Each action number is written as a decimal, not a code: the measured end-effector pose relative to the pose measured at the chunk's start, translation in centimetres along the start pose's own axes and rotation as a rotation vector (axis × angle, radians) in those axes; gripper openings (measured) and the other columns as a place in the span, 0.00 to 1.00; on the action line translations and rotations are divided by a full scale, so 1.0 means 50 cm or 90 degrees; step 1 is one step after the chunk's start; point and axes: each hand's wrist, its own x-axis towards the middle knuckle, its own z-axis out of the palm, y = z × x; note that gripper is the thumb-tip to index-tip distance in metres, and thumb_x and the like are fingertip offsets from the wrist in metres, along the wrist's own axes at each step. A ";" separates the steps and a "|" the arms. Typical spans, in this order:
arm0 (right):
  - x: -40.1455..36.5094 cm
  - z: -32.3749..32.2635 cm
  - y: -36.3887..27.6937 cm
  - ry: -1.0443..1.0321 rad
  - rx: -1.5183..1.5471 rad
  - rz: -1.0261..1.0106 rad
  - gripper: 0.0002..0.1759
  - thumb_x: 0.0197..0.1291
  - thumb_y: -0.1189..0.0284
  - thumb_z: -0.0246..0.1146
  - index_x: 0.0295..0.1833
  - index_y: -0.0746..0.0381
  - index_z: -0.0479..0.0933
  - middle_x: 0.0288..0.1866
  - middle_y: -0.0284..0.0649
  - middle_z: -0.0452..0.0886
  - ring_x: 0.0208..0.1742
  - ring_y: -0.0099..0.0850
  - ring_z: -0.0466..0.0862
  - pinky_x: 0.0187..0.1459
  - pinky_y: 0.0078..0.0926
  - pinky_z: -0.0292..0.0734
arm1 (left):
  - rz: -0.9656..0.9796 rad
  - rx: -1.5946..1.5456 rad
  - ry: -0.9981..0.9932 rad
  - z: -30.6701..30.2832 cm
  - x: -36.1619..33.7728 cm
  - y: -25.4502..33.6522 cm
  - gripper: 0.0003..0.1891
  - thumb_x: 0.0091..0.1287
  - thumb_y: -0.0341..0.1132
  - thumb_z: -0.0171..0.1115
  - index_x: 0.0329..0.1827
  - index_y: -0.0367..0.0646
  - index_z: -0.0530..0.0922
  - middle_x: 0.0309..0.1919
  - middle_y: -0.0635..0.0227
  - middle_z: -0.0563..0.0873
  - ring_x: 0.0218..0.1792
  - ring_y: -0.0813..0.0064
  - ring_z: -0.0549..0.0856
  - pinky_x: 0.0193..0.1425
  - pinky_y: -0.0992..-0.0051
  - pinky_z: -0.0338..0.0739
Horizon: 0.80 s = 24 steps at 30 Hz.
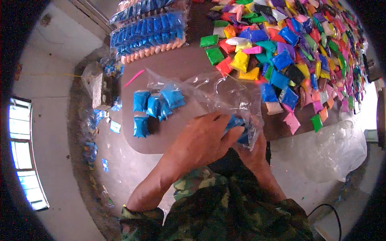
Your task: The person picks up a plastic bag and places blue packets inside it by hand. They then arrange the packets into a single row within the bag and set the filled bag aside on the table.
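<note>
My left hand point(207, 134) reaches across to the mouth of a clear plastic bag point(225, 94), its fingers curled on small blue packets point(242, 137). The fingertips are partly hidden behind the hand and film. From below and to the right, my right hand point(253, 152) grips the clear bag around those packets. The rest of the bag spreads crumpled over the brown table point(177, 138). Left of it lies a small group of loose blue packets point(140, 101), apart from my hands.
A large heap of multicoloured packets point(277, 48) covers the table's right side. Bagged rows of blue and peach packets point(148, 30) lie at the back left. A pink strip point(134, 78) rests near the left edge. A big clear bag point(331, 148) hangs at the right.
</note>
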 end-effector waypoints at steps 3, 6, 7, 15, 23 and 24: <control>-0.009 0.018 0.003 -0.019 0.070 0.054 0.50 0.56 0.61 0.81 0.77 0.66 0.62 0.69 0.51 0.77 0.68 0.43 0.80 0.69 0.43 0.74 | 0.048 -0.035 0.159 -0.065 -0.054 -0.005 0.13 0.69 0.35 0.70 0.51 0.38 0.84 0.45 0.50 0.89 0.44 0.48 0.90 0.48 0.59 0.86; 0.006 -0.003 -0.024 -0.031 0.061 0.035 0.50 0.56 0.64 0.80 0.78 0.66 0.61 0.68 0.51 0.78 0.68 0.42 0.79 0.70 0.43 0.74 | -0.242 -0.100 0.308 -0.128 -0.142 -0.062 0.10 0.70 0.30 0.70 0.51 0.39 0.86 0.41 0.60 0.91 0.39 0.70 0.91 0.44 0.71 0.86; 0.006 -0.003 -0.020 -0.026 0.064 0.019 0.50 0.55 0.65 0.80 0.78 0.66 0.61 0.68 0.51 0.78 0.68 0.42 0.80 0.70 0.42 0.74 | -0.292 -0.010 0.385 -0.149 -0.151 -0.072 0.10 0.72 0.36 0.70 0.47 0.38 0.88 0.39 0.61 0.92 0.36 0.72 0.90 0.43 0.72 0.84; 0.021 -0.005 -0.021 -0.040 0.098 -0.023 0.46 0.55 0.68 0.78 0.77 0.65 0.63 0.69 0.51 0.78 0.68 0.43 0.79 0.69 0.43 0.74 | -0.485 0.052 0.316 -0.120 -0.230 -0.330 0.24 0.68 0.45 0.72 0.59 0.37 0.85 0.46 0.54 0.92 0.41 0.64 0.91 0.48 0.67 0.85; 0.010 0.000 -0.017 0.002 0.075 -0.010 0.45 0.54 0.66 0.80 0.74 0.65 0.67 0.67 0.51 0.80 0.67 0.47 0.81 0.69 0.44 0.75 | -0.518 -0.138 0.235 -0.126 -0.255 -0.325 0.27 0.66 0.42 0.73 0.65 0.34 0.81 0.44 0.56 0.90 0.40 0.70 0.89 0.36 0.71 0.85; 0.010 0.000 -0.016 0.011 0.073 -0.009 0.44 0.53 0.65 0.81 0.73 0.65 0.68 0.67 0.51 0.81 0.67 0.49 0.82 0.69 0.45 0.76 | -0.531 -0.185 0.222 -0.130 -0.256 -0.311 0.27 0.66 0.41 0.73 0.65 0.34 0.81 0.43 0.57 0.89 0.39 0.71 0.89 0.33 0.72 0.85</control>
